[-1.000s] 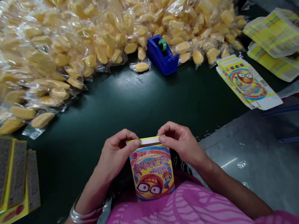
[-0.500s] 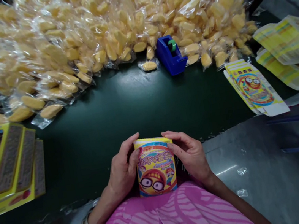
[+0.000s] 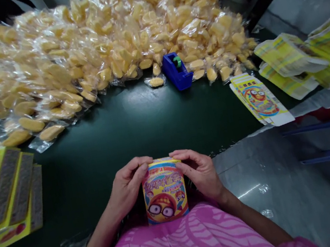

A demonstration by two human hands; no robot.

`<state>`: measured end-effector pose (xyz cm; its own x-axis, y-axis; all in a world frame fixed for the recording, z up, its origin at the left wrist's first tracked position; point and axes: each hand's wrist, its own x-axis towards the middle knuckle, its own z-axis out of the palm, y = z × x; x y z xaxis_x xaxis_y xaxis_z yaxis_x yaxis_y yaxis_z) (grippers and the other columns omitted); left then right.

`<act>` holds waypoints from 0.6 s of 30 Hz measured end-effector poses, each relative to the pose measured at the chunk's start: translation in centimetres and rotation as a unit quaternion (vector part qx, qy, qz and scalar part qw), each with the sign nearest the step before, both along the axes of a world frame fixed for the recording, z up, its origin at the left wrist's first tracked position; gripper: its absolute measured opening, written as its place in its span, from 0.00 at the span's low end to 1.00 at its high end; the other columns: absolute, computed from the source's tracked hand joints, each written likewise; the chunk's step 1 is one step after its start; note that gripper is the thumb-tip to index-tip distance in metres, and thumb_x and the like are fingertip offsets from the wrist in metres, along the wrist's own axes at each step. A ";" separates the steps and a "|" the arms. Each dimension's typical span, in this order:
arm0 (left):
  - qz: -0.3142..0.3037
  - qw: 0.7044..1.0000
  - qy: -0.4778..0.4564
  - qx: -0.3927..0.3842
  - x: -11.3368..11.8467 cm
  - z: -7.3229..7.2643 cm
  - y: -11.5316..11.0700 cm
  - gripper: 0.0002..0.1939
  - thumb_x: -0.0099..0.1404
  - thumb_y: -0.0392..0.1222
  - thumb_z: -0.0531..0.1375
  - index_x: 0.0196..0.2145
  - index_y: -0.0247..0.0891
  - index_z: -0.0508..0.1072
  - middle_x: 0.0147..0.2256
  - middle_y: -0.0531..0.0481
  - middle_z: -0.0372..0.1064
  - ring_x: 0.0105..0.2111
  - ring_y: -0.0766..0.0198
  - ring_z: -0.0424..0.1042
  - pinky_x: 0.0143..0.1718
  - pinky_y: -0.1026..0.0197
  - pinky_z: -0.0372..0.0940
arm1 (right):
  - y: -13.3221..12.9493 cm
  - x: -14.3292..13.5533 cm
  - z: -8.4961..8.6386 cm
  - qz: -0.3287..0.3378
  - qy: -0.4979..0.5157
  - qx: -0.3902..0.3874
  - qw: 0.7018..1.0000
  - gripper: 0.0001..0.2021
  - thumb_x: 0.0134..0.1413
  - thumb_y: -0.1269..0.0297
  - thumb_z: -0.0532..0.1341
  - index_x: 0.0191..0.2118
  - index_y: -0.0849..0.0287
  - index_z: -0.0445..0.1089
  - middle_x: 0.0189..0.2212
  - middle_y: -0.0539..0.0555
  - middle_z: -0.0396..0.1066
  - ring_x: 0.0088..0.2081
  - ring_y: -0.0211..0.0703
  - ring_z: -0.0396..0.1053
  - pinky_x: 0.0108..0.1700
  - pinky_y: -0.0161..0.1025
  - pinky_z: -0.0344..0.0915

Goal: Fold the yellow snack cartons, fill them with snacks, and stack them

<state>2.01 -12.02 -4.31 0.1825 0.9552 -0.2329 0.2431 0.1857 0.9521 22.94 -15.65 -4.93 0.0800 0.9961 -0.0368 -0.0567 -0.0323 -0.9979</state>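
Note:
A small printed cardboard box (image 3: 165, 193), yellow with a cartoon face in glasses, rests upside down to my view against my pink top. My left hand (image 3: 129, 185) grips its upper left corner, thumb on the printed face and fingers along the top edge. At the upper right corner my right hand (image 3: 200, 173) holds it the same way. The box's far side is hidden. Past the hands, a blue tape dispenser (image 3: 177, 72) with a green core stands on the dark green table (image 3: 117, 142), beside one wrapped yellow piece (image 3: 156, 82).
A large heap of yellow pieces in clear bags (image 3: 106, 44) covers the far side. Yellow boxes with grey panels (image 3: 13, 188) are stacked at left. Flat printed cartons (image 3: 259, 98) and bundled yellow cartons (image 3: 290, 54) lie at right. A blue stool (image 3: 324, 155) stands beyond the table edge.
The view has shifted, so most things sit further left. The top edge of the box, open with a dark gap before, now looks closed, with the fingers of both hands along it.

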 end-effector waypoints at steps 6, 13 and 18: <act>0.050 0.993 -0.003 -0.105 0.0 -0.6 0.4 0.23 0.52 0.63 0.66 0.35 0.42 0.82 0.41 0.46 0.80 0.41 0.51 0.77 0.38 0.63 0.72 | 0.8 -0.4 -1.8 -0.015 0.067 -0.034 0.997 0.05 0.52 0.60 0.68 0.34 0.52 0.79 0.42 0.55 0.79 0.47 0.49 0.76 0.52 0.47 0.70; 0.157 0.960 -0.162 -0.168 1.0 -1.4 3.6 0.23 0.45 0.57 0.73 0.38 0.44 0.81 0.38 0.51 0.81 0.31 0.56 0.77 0.28 0.64 0.73 | 12.9 7.9 0.8 -0.174 0.009 -0.005 0.985 0.21 0.42 0.52 0.69 0.42 0.55 0.73 0.42 0.55 0.74 0.47 0.49 0.72 0.45 0.44 0.71; 0.101 0.955 -0.178 -0.213 2.2 -2.0 4.0 0.23 0.45 0.57 0.73 0.37 0.41 0.81 0.34 0.49 0.80 0.30 0.55 0.77 0.27 0.63 0.72 | 23.9 11.9 1.8 -0.170 -0.029 -0.084 0.981 0.13 0.49 0.53 0.66 0.36 0.54 0.69 0.43 0.53 0.72 0.50 0.48 0.67 0.47 0.49 0.71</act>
